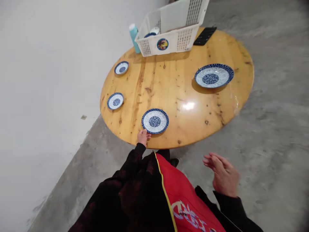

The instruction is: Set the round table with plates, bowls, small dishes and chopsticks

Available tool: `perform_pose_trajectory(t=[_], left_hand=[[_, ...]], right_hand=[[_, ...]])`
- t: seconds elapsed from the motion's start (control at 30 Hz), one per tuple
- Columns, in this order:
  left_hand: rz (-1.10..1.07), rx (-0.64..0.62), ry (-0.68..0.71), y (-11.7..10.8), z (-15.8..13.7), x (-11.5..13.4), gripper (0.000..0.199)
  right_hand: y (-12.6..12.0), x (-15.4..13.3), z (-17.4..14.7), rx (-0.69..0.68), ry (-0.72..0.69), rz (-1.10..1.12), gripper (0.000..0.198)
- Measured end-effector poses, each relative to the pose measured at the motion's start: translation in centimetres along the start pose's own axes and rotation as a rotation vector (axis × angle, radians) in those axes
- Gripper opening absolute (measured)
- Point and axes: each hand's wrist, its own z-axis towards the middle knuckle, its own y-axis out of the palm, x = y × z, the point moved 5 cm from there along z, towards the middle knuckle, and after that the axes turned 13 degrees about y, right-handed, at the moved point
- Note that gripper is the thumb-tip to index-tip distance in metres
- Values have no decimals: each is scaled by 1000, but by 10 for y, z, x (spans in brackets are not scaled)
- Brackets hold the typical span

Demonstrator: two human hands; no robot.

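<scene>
Head view | left hand point(143, 136) fingers touching round patterned plate point(154, 120) rim | right hand point(223, 175) fingers spread, empty

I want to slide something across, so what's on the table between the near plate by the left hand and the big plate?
Nothing: in the head view, only bare wood lies between the near plate at the left hand and the big plate.

left hand point(143, 136) touches the rim of a blue plate point(154, 121) on the round table point(183, 106); right hand point(223, 174) hangs empty.
</scene>
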Motion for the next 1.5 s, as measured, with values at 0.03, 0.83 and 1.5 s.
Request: perform_pose_trajectory(t=[0.03,0.83,1.5], left_hand=[[8,18,-7,1,1,-2,38],[7,349,-48,-38,49,11,31],[385,397,89,-23,97,65,37]], right_hand=[[13,-5,6,-59,6,-22,52],[128,-44,90,-524,98,-469,56],[171,-45,101,-499,208,-427,53]])
